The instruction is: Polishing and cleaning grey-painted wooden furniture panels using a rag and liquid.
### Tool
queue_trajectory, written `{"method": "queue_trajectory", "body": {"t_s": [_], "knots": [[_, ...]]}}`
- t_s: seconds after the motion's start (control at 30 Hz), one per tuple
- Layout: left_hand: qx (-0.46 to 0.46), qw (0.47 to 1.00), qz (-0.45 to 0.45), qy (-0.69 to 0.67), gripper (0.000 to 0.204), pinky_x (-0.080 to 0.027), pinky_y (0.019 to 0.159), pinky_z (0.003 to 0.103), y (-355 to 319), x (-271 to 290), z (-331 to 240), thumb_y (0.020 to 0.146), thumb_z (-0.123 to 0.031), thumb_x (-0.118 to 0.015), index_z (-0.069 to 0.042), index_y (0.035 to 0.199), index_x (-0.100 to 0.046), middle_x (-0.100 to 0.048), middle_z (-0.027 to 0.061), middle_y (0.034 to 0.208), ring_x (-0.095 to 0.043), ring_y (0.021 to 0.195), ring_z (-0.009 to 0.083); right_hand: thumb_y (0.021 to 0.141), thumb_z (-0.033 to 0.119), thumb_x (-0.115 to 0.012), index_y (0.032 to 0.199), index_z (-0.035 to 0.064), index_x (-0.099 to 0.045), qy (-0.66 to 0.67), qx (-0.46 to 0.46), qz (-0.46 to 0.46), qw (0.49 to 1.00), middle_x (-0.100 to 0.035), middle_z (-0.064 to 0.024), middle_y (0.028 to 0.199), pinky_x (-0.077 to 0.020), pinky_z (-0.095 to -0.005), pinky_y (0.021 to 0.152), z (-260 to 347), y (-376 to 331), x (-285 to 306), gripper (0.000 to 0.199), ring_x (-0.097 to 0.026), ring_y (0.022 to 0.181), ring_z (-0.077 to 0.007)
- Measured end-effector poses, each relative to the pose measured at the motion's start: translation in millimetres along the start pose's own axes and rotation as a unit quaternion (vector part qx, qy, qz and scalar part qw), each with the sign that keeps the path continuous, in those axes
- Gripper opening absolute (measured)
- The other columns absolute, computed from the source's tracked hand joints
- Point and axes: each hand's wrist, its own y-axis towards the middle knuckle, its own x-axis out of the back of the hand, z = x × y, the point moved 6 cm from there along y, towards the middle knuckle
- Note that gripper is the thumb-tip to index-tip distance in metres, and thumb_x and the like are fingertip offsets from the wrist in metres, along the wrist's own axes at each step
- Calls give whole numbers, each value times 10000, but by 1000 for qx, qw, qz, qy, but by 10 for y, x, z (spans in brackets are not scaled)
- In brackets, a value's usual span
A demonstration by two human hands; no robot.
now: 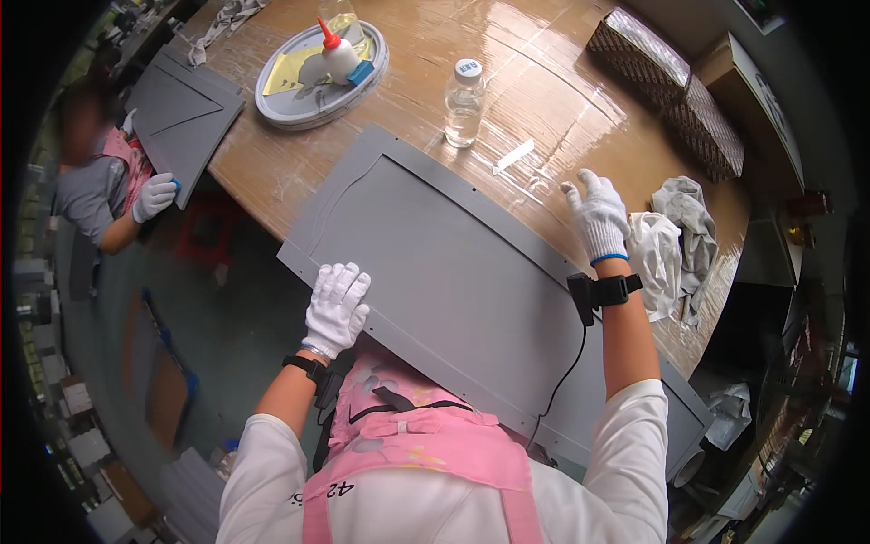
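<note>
Grey panel (pixel 453 254) on the table (pixel 553 118), long axis running from 10 to 4 o'clock; the left hand is nearer.
From the left hand (pixel 337 308), touching its near edge, the panel's middle lies toward 3 o'clock; those fingers sit together, any grip unclear. The right hand (pixel 598 216), fingers apart and holding nothing, is past the far edge; cloths (pixel 654 258) lie at its 4 o'clock.

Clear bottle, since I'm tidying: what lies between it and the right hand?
Head view: a white strip on the table, between bottle and right hand.
</note>
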Motion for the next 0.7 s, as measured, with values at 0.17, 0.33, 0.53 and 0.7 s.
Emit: {"method": "queue_trajectory", "body": {"t_s": [0.17,0.33,0.53,0.7], "knots": [[25,999,14,-27,443,-275,1177,515,23,46,21,968,-360,-493,-99,1313,-584,-530,139,1385,-451,1332,336,869,557,-599,1127,74,-706,-47,-126,70,988,-680,-180,1163,-543,-462,883,709,591,-516,557,-665,1065,-352],[38,997,8,-59,469,-285,1170,508,17,63,62,883,-334,-595,-113,1297,-598,-542,118,1372,-456,1317,329,811,409,-706,952,52,-768,-66,-38,48,996,-720,-219,1014,-571,-443,813,1013,843,-688,388,-709,952,-361],[41,997,-8,-67,488,-293,1169,504,-27,43,86,868,-349,-616,-128,1302,-603,-542,119,1378,-461,1315,321,862,263,-586,983,48,-756,-121,-9,72,990,-722,-217,1015,-571,-460,794,862,1034,-958,299,-712,949,-364],[45,996,-14,-76,507,-273,1182,499,-47,38,87,862,-344,-630,-133,1321,-589,-534,115,1391,-465,1320,321,881,239,-546,1005,64,-754,-150,16,101,983,-725,-182,1045,-568,-458,804,664,1283,-1250,298,-711,962,-345]]}}
